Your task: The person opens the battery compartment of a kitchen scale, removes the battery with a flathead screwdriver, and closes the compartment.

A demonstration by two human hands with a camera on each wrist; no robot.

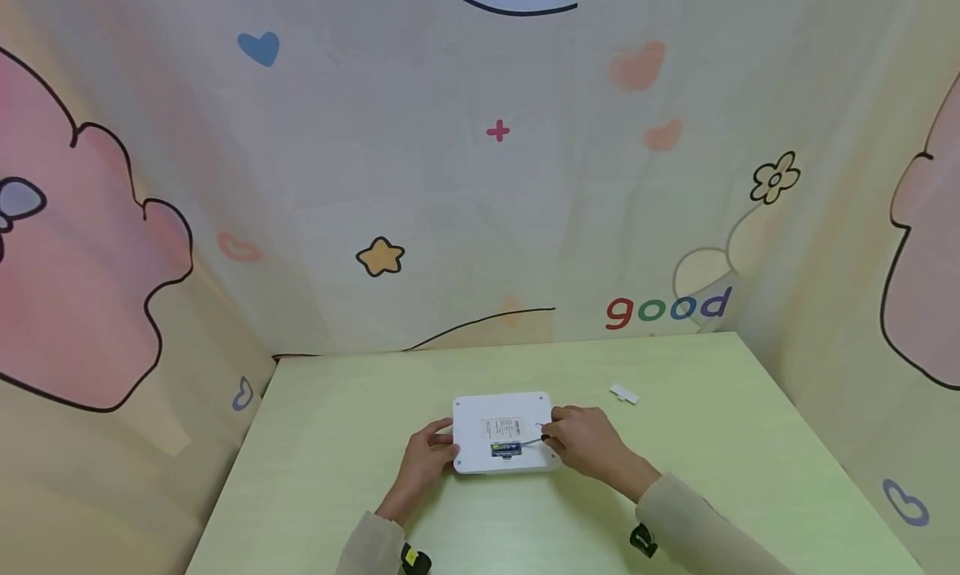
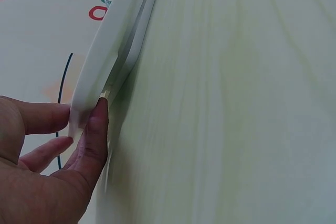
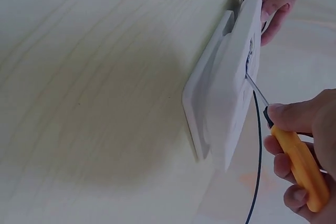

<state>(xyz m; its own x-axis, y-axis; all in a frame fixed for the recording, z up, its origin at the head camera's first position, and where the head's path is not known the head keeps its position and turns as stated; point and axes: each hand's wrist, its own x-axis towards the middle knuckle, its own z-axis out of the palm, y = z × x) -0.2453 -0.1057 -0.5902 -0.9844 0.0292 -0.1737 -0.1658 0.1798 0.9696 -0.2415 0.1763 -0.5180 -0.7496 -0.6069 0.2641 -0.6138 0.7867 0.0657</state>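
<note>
A white scale lies face down on the table, its label and a battery slot showing. Inside the slot sits a dark blue battery. My left hand grips the scale's left edge; in the left wrist view its fingers pinch the rim from both sides. My right hand holds a screwdriver by its orange handle. The metal shaft points into the slot, at the battery's right end. Whether the tip touches the battery is too small to tell.
A small white battery cover lies on the pale green table, behind and right of the scale. Printed cloth with hearts, stars and the word "good" hangs at the back and sides.
</note>
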